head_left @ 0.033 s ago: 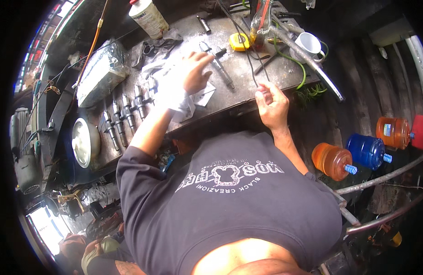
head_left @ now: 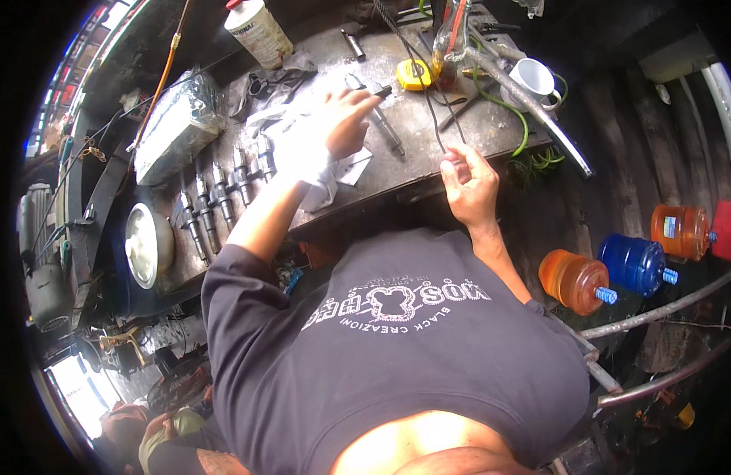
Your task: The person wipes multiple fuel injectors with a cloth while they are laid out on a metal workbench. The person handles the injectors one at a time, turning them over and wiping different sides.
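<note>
Left hand (head_left: pixel 346 127): over the worktop (head_left: pixel 421 162), fingers reaching toward its far edge, beside a slim metal injector-like part (head_left: pixel 391 134) lying aslant inward of the near edge. My fingers look loosely extended, but glare hides the palm side — cannot tell whether they grip or touch the part. Right hand (head_left: pixel 470 186): at the near edge, fingers curled toward thumb, tips by a black cord (head_left: pixel 430 87); cannot tell if I pinch it. Five similar parts (head_left: pixel 223 194) lie in a row toward the worktop's left end — yellow tape measure (head_left: pixel 414 74) nearer the far edge.
</note>
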{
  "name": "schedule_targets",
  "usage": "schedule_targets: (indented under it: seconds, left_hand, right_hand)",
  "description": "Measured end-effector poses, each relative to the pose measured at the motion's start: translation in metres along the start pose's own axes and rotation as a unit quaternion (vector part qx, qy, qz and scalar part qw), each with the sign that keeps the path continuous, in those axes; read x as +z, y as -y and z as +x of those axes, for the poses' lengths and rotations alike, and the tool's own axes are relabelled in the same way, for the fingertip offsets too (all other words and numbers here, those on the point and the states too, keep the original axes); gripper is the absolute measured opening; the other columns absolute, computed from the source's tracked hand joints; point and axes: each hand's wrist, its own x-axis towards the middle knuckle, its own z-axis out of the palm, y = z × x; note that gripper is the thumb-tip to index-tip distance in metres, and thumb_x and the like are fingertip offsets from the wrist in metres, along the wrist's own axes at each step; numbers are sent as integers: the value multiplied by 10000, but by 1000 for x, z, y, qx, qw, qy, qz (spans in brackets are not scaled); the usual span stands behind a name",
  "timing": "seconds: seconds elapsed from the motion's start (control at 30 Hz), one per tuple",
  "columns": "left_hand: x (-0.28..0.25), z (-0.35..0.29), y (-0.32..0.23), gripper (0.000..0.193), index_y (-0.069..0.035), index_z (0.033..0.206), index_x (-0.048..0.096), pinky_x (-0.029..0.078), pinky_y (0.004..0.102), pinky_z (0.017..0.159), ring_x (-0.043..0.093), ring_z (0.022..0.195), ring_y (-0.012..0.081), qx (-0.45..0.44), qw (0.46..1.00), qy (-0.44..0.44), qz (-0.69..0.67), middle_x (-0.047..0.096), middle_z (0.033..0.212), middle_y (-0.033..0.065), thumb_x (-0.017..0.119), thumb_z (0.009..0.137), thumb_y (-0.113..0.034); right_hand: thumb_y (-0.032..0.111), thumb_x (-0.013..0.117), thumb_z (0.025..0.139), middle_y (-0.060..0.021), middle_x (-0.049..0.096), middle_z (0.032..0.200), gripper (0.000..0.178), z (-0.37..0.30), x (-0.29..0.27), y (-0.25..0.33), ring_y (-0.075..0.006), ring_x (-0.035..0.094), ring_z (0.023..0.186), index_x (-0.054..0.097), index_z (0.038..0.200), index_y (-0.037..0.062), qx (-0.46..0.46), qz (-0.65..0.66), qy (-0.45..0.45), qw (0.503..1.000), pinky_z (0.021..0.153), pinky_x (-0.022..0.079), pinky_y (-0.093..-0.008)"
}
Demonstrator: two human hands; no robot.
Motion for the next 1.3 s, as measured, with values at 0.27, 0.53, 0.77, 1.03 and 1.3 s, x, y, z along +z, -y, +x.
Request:
schedule_targets:
  seconds: [0.27, 0.53, 0.77, 1.03, 1.3]
  left_hand:
    - [21, 33, 23, 487, -152, 1160, 585, 347, 412, 948, 507, 1106, 209, 168, 953, 248, 47, 569, 1189, 55, 591, 687, -35]
    - [23, 44, 42, 394, -123, 1135, 591, 377, 423, 926, 542, 1059, 226, 129, 972, 194, 15, 594, 1142, 80, 606, 743, -88]
    - [-5, 47, 69, 185, 10, 986, 552, 494, 321, 701, 601, 686, 215, -150, 667, -195, -704, 594, 808, 99, 508, 923, -158]
    - [-1, 89, 119, 351, 12, 1105, 403, 419, 601, 900, 519, 1063, 420, -212, 259, -334, -881, 524, 1056, 211, 286, 971, -290]
    - [7, 148, 167, 453, 50, 1019, 349, 426, 617, 887, 526, 1028, 447, -243, 236, -280, -898, 488, 1075, 275, 314, 966, -399]
  right_hand:
    - [10, 627, 749, -83, 619, 830, 230, 21, -63, 50, -156, 590, 686, 621, 979, 15, -108, -46, -86, 989, 601, 459, -250]
    - [147, 706, 700, -122, 609, 1028, 362, 78, -135, 80, -306, 564, 979, 607, 1028, 31, -135, -403, -66, 903, 850, 420, -396]
    - [196, 602, 783, -227, 623, 916, 253, 104, -137, 78, -390, 592, 910, 571, 961, 19, 186, -428, 209, 859, 770, 469, -441]
    - [152, 608, 746, -242, 625, 863, 259, 111, -121, 68, -376, 612, 873, 567, 915, -39, 239, -456, 256, 818, 747, 483, -416]
    - [241, 625, 751, -211, 628, 951, 271, 77, -104, 50, -381, 581, 967, 586, 930, 41, 271, -489, 164, 813, 815, 458, -457]
